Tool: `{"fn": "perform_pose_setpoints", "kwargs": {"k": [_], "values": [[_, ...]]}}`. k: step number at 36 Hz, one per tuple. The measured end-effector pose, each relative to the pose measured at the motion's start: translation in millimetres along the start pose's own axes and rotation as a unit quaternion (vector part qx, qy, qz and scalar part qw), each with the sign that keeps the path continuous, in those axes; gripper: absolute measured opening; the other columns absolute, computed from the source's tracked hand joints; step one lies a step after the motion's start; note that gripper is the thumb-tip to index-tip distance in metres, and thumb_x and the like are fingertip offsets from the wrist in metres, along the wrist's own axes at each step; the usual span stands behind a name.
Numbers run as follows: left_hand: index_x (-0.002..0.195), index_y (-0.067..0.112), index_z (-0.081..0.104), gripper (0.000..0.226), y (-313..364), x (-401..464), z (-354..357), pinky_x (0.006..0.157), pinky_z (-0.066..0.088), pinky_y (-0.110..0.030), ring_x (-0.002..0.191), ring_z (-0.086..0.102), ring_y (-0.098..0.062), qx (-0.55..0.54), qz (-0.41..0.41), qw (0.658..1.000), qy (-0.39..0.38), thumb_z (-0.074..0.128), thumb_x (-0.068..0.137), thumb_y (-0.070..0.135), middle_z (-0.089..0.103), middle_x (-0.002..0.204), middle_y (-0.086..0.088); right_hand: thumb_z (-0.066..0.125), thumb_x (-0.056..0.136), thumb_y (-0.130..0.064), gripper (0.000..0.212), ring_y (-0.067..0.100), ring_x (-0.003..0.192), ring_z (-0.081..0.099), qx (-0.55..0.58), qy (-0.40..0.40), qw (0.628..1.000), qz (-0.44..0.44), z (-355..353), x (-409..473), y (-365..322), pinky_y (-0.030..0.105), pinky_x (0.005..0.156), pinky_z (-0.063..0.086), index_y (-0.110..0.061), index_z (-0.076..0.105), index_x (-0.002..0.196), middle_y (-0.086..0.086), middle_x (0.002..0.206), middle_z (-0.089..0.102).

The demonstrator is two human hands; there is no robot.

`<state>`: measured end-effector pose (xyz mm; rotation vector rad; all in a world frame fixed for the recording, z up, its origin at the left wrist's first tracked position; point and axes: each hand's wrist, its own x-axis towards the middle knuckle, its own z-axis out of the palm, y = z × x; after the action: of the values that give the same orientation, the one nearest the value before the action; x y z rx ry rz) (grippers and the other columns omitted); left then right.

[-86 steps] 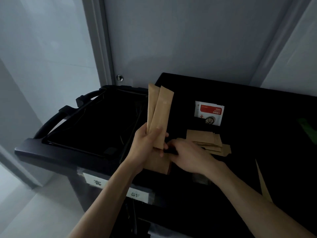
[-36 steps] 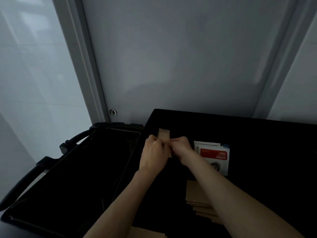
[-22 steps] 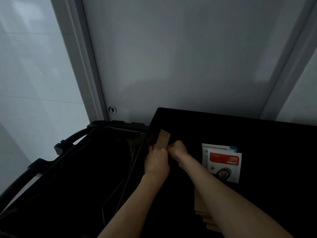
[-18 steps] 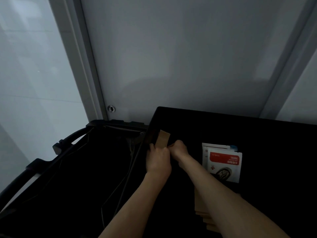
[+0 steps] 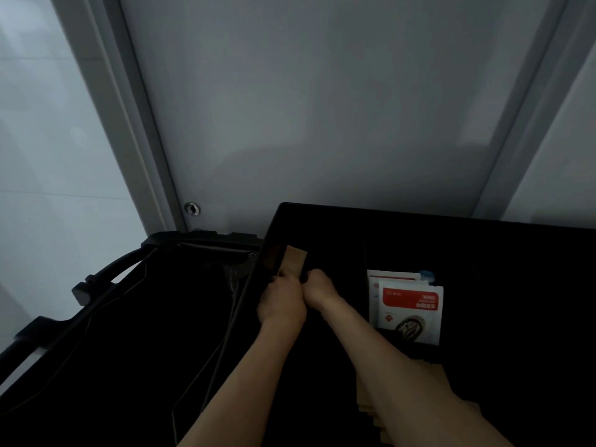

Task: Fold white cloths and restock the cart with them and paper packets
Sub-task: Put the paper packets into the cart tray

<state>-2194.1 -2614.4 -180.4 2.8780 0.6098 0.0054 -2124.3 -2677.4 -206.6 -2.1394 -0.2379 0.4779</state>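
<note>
Where forearms converge, left hand (image 5: pixel 281 301) grips brown packets (image 5: pixel 293 262) upright, right hand (image 5: pixel 317 286) apparently pinching their edge.

head-worn view, downward onto cart (image 5: pixel 483 240)

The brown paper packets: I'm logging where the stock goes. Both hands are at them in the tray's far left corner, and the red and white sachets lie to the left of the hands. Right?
Not quite. The head view shows the red and white sachets to the right of the hands, not the left. The rest holds: the left hand and right hand are at the brown paper packets in the far left corner of the tray.
</note>
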Motion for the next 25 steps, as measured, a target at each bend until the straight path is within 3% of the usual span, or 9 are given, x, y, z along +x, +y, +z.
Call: {"fn": "perform_pose_setpoints", "kwargs": {"k": [2,4,8,12,16,18,20,22,25], "values": [[0.123,0.006,0.058,0.029,-1,0,2,0.069,0.049,-0.035,0.104,0.066,-0.027,0.003,0.003,1.0,-0.002,0.043,0.099,0.003,0.062,0.118,-0.014,0.053,0.1,-0.029,0.033,0.027,0.11,0.061,0.008,0.003,1.0,-0.013,1,1,-1,0.032,0.09,0.052,-0.007,0.063,0.122,0.013,0.12,0.065],[0.116,0.009,0.063,0.026,-1,1,3,0.065,0.047,-0.032,0.102,0.066,-0.025,0.002,0.01,1.0,-0.005,0.044,0.099,0.003,0.064,0.115,-0.012,0.05,0.102,-0.031,0.041,0.03,0.128,0.049,-0.011,-0.021,0.999,-0.028,2,1,-2,0.037,0.108,0.042,-0.012,0.053,0.138,0.015,0.14,0.053],[0.115,0.01,0.063,0.026,-3,3,3,0.067,0.046,-0.032,0.105,0.065,-0.026,-0.013,0.017,1.0,0.003,0.043,0.1,0.003,0.064,0.116,-0.011,0.047,0.103,-0.025,0.045,0.033,0.129,0.049,-0.018,-0.059,0.998,-0.015,5,5,-4,0.041,0.112,0.041,-0.01,0.047,0.145,0.02,0.149,0.042],[0.115,0.009,0.064,0.026,-4,3,5,0.07,0.049,-0.033,0.107,0.065,-0.026,-0.009,0.018,1.0,0.012,0.043,0.1,0.003,0.064,0.117,-0.012,0.042,0.105,-0.034,0.048,0.032,0.137,0.042,-0.014,-0.058,0.998,-0.027,5,4,-5,0.041,0.116,0.035,-0.015,0.04,0.149,0.016,0.152,0.04],[0.113,0.007,0.066,0.029,-3,2,5,0.076,0.055,-0.036,0.105,0.067,-0.027,-0.002,0.015,0.999,0.03,0.04,0.1,0.001,0.065,0.115,-0.012,0.048,0.102,-0.036,0.037,0.023,0.115,0.059,0.005,-0.027,0.999,-0.03,3,0,-6,0.035,0.101,0.048,-0.015,0.059,0.131,0.01,0.129,0.062],[0.108,0.006,0.067,0.027,-2,-3,5,0.072,0.056,-0.035,0.099,0.069,-0.026,-0.008,0.02,0.999,0.049,0.042,0.1,0.0,0.067,0.11,-0.012,0.051,0.101,-0.033,0.031,0.022,0.106,0.062,0.008,-0.012,1.0,-0.027,0,-3,-5,0.035,0.094,0.052,-0.011,0.064,0.119,0.007,0.119,0.065],[0.105,0.006,0.067,0.025,-1,-8,4,0.069,0.055,-0.034,0.094,0.07,-0.025,-0.02,0.031,0.997,0.074,0.043,0.1,0.001,0.069,0.106,-0.012,0.052,0.1,-0.029,0.015,0.014,0.089,0.061,0.018,-0.001,0.999,-0.035,-2,-7,-3,0.027,0.079,0.052,-0.017,0.061,0.103,-0.001,0.105,0.062],[0.104,0.005,0.066,0.023,-1,-14,0,0.068,0.055,-0.034,0.093,0.07,-0.027,-0.056,0.039,0.994,0.086,0.044,0.099,0.001,0.068,0.104,-0.013,0.053,0.1,-0.027,0.01,0.005,0.078,0.055,0.035,0.023,0.998,-0.047,-5,-15,-7,0.017,0.065,0.046,-0.025,0.057,0.109,-0.003,0.097,0.058],[0.105,0.003,0.064,0.021,-3,-18,-5,0.072,0.058,-0.039,0.092,0.068,-0.03,-0.17,0.052,0.977,0.119,0.045,0.098,0.002,0.065,0.104,-0.014,0.054,0.098,-0.021,0.027,0.013,0.089,0.06,0.016,0.102,0.991,-0.084,-14,-26,-16,0.018,0.065,0.042,-0.011,0.063,0.122,-0.002,0.095,0.06]]}}
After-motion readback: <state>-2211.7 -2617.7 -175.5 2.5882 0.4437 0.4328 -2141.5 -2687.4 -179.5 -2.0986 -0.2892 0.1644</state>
